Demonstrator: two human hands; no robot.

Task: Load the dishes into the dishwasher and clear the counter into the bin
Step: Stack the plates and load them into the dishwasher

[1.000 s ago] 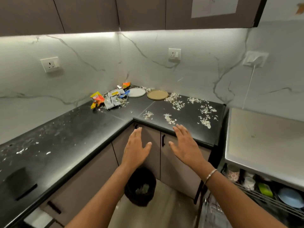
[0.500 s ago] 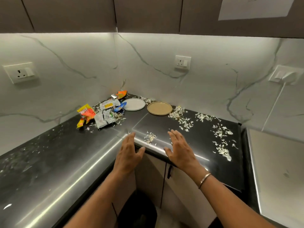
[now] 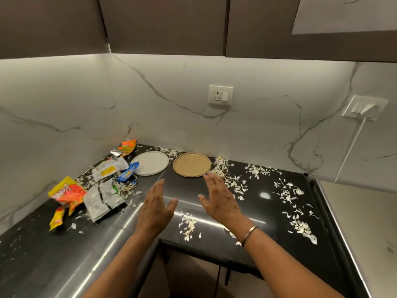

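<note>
**A:** Where were the dishes?

**B:** I saw two lying flat at the back edge of the counter (image 3: 53, 261), near its inside corner. The white plate (image 3: 150, 163) was just beside the brown plate (image 3: 191, 164), with a narrow gap between them.

**A:** And the hands?

**B:** Both were slack and held nothing. My left hand (image 3: 155, 208) and right hand (image 3: 221, 201) hung over the counter with fingers straight, just short of the plates. I couldn't tell if they touched the top.

**A:** Anything crowding them?

**B:** Wrappers (image 3: 102, 198) were heaped to the left of the white plate, and a blue one (image 3: 128, 172) overlapped its rim. Pale scraps (image 3: 189, 224) lay between my wrists, and more trailed from the brown plate toward the right edge.

**A:** Anything unclear?

**B:** The print on the wrappers was too blurred to read. My right wrist, with its bracelet (image 3: 249, 233), hid some scraps. The counter's left end was cut off.

**A:** Room to move?

**B:** There was a bare strip ahead of my fingertips, up to both plates. Both forearms crossed the front edge at its notch.
</note>
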